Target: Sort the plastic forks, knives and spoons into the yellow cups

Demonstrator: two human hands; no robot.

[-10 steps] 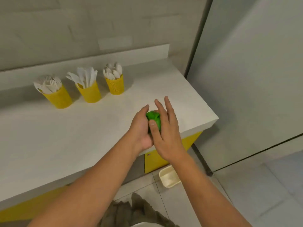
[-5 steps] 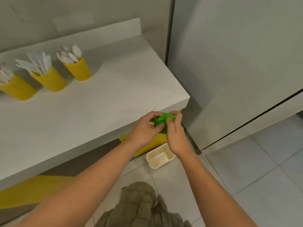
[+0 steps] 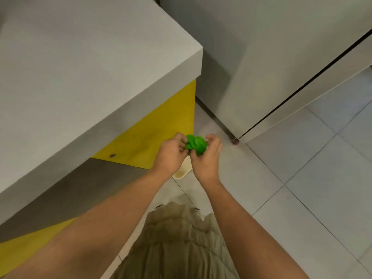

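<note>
A crumpled green wad [image 3: 196, 144], plastic or paper, is held in the air between both hands, past the counter's corner and above the floor. My left hand [image 3: 171, 156] pinches its left side with curled fingers. My right hand [image 3: 207, 160] grips its right side, thumb and fingers curled round it. The yellow cups and the plastic cutlery are out of view now.
The white counter [image 3: 90, 67] fills the upper left, with a yellow panel [image 3: 161, 129] under its corner. A small cream bin [image 3: 182, 173] stands on the tiled floor, mostly hidden below my hands. A grey cabinet door [image 3: 261, 57] closes off the right.
My view has dropped down and right, so the cups with cutlery left the frame. Both hands carried the green wad off the counter and down over the cream bin.
</note>
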